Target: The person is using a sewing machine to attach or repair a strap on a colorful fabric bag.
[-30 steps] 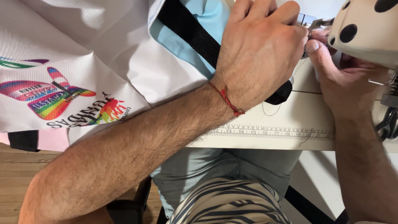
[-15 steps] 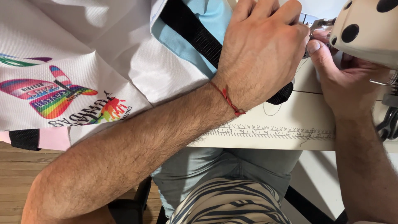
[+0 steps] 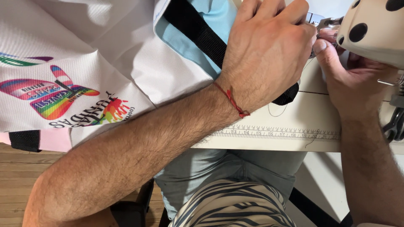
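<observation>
Head view shows both hands at the far right corner of the surface (image 3: 269, 141), under the spotted machine (image 3: 372, 29). Left hand (image 3: 269, 50) is curled, knuckles up, pressing the black strap (image 3: 198, 31) and blue cloth (image 3: 210, 17) toward the presser foot (image 3: 326, 23); whether it pinches anything I cannot tell. Right hand (image 3: 351, 77) lies partly open, thumb up beside the foot. Stitching seems under way: the white printed cloth (image 3: 92, 71) lies bunched at the left edge, most of it not yet fed through.
</observation>
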